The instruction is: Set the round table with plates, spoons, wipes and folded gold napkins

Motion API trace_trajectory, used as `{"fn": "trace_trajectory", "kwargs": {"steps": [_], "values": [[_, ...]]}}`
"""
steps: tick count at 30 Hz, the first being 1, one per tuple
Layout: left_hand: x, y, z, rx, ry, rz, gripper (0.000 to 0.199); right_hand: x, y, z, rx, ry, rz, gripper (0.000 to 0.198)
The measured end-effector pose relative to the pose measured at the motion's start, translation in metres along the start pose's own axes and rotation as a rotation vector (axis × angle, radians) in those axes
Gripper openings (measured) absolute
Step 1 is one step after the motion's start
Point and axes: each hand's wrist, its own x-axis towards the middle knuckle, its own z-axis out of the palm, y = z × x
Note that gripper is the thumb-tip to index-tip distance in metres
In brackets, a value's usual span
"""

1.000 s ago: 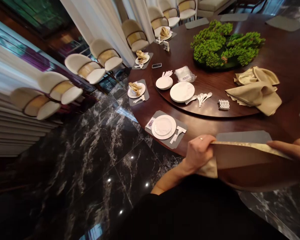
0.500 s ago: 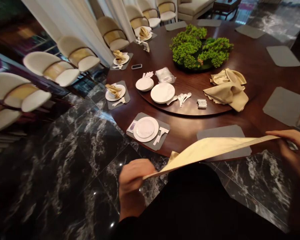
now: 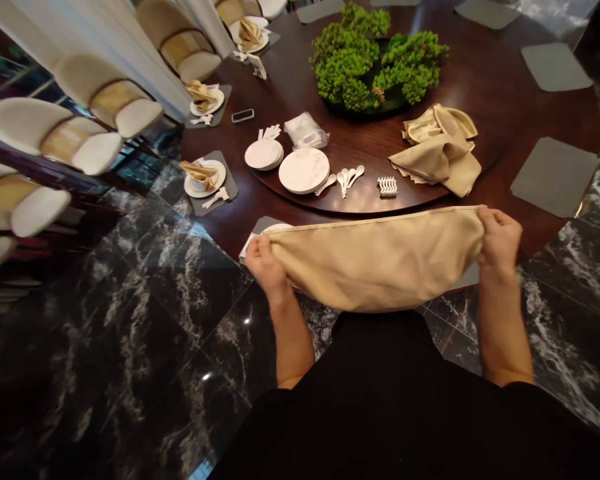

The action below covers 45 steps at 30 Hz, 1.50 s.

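A gold cloth napkin [image 3: 380,257] is stretched out in front of my body, over the near edge of the table. My left hand [image 3: 269,263] is closed on its left corner, and my right hand [image 3: 499,237] grips the right corner. The upper edge is nearly straight, while the lower part bellies toward me. Behind the cloth, a place setting [image 3: 265,229] is mostly covered. More gold napkins [image 3: 440,150] lie in a loose pile on the turntable beyond my right hand.
The round dark table [image 3: 520,173] carries a turntable with stacked plates [image 3: 304,170], white spoons [image 3: 347,180], small white rests [image 3: 387,187], a plastic packet [image 3: 306,131] and a green plant centrepiece [image 3: 375,63]. Grey placemats [image 3: 555,177] line the rim. Chairs [image 3: 100,143] stand left.
My hands have risen and come to a more level position, the right one moving left. The napkin, seen nearly edge-on before, now shows its broad face. The view has shifted somewhat.
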Motion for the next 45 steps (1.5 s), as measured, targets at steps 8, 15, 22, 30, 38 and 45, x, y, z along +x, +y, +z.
{"fn": "trace_trajectory", "kwargs": {"steps": [8,15,22,30,38,45], "values": [[-0.082,-0.009,0.121,0.093,-0.214,0.314,0.032,-0.141,-0.101,0.077,0.156,-0.251,0.091,0.031],[-0.102,-0.018,0.121,0.103,-0.146,0.404,0.026,-0.151,-0.107,0.071,0.054,-0.245,-0.077,0.024],[-0.102,-0.017,0.124,0.160,-0.125,0.444,0.027,-0.162,-0.103,0.075,-0.097,-0.271,-0.190,0.027],[-0.104,-0.016,0.126,0.142,-0.216,0.382,0.031,-0.163,-0.096,0.071,-0.136,-0.286,-0.248,0.025],[-0.104,-0.018,0.119,0.062,-0.483,0.298,0.041,-0.147,-0.093,0.062,-0.093,-0.442,-0.152,0.027],[-0.103,-0.021,0.099,-0.002,-0.589,0.298,0.037,-0.132,-0.077,0.041,-0.026,-0.715,-0.313,0.015]]}}
